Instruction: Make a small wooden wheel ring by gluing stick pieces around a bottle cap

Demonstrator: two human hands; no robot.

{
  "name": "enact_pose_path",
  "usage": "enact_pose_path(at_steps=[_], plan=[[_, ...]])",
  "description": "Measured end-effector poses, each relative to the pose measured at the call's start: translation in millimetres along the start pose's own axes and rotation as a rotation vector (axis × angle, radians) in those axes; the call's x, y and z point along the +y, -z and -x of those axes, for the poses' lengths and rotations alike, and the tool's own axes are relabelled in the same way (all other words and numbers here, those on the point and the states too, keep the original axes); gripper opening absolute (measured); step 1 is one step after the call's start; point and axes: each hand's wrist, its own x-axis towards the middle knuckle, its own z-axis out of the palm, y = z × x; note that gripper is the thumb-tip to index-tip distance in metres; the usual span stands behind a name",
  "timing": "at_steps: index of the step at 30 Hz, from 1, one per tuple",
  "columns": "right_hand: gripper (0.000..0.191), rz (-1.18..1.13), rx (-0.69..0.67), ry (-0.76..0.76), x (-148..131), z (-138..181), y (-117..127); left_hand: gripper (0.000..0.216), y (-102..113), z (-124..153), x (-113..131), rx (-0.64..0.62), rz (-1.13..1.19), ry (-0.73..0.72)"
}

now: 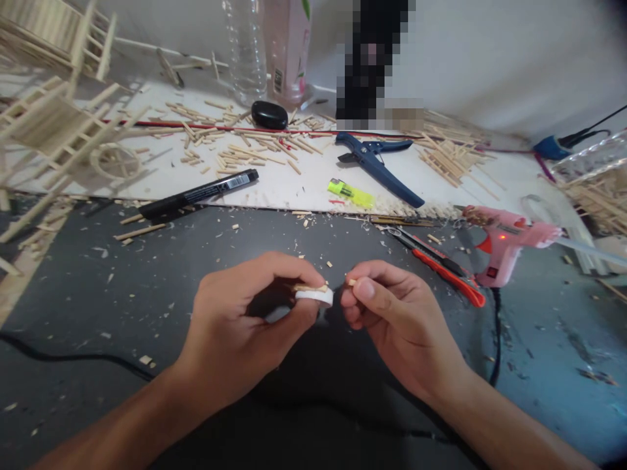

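My left hand (245, 320) is closed around a small white round piece (316, 297) with bits of thin wooden stick lying on its top. My right hand (386, 313) is just to its right, fingers pinched on a tiny piece of wooden stick (351, 282). The two hands nearly touch, above a dark grey work surface (122, 307) sprinkled with wood chips.
A pink glue gun (504, 241) with a lit red light and an orange utility knife (441, 267) lie to the right. On the white board (294, 186) behind are blue cutters (377, 163), a black marker (200, 194), a yellow lighter (350, 192), several loose sticks, bottles, and stick models at left.
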Motion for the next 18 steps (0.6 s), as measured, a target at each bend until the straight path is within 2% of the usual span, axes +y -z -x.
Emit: enact_pose_path(at_steps=[5,10,18], plan=[[0.014,0.071,0.050,0.026,4,3,-1,0.024,0,3,1,-0.025,-0.001,-0.018],[0.014,0.065,0.052,-0.032,9,4,-2,0.024,-1,1,3,-0.027,-0.033,-0.039],[0.016,0.058,0.045,-0.034,12,4,-1,0.017,0,-1,2,-0.051,-0.015,-0.023]])
